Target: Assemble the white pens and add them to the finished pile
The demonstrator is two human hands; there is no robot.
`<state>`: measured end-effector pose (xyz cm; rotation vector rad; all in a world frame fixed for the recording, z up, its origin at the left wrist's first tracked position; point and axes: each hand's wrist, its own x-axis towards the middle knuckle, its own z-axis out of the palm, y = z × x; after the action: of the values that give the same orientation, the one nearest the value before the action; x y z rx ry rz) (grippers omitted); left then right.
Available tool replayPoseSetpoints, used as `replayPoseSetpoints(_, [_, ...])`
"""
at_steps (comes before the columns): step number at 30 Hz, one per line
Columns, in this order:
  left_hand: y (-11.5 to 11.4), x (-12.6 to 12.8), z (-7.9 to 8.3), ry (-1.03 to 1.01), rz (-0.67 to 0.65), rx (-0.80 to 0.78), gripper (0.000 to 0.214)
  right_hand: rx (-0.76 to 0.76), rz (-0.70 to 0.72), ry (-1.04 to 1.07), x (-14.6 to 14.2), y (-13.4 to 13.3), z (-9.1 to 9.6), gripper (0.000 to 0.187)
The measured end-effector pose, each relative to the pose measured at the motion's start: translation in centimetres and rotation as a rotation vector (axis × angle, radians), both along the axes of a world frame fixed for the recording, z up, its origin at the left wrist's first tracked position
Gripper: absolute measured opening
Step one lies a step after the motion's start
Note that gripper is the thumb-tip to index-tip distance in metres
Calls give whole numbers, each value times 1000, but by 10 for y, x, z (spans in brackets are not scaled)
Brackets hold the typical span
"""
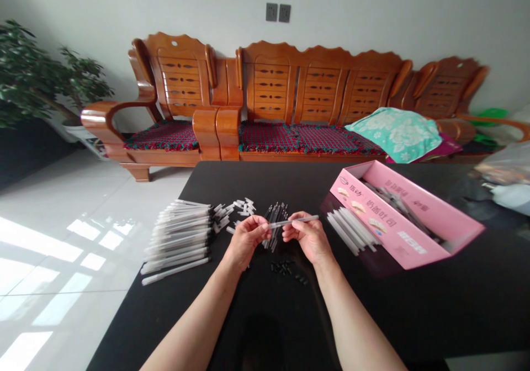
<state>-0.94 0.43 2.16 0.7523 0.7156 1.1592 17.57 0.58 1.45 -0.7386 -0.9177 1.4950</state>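
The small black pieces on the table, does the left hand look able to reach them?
Probably yes: the small black pieces mostly lie in the open on the table, near the left hand, though that hand now holds a pen.

Pen [284, 223]: one end hidden in left hand [247, 239]. Black rods [276, 213] partly blocked by it. Pink box [366, 216] hides some contents [399, 204]. Plant [25, 75] cut by left edge; bag [507, 164] blurry, cut at right.
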Motion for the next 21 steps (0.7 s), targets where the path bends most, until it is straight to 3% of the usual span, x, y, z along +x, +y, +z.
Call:
replayPoseSetpoints(5, [0, 0, -2, 170, 57, 34, 32, 0, -11, -15, -1, 0, 0, 16])
replayPoseSetpoints(9, [-1, -1, -2, 288, 29, 31, 38, 3, -5, -47, -1, -1, -2, 15])
replayPoseSetpoints(15, [-3, 3, -3, 284, 17, 33, 37, -3, -5, -68, -2, -1, -1, 16])
replayPoseSetpoints(21, [-5, 13, -7, 322, 92, 197, 30, -91, -24, -6, 1, 0, -3, 17])
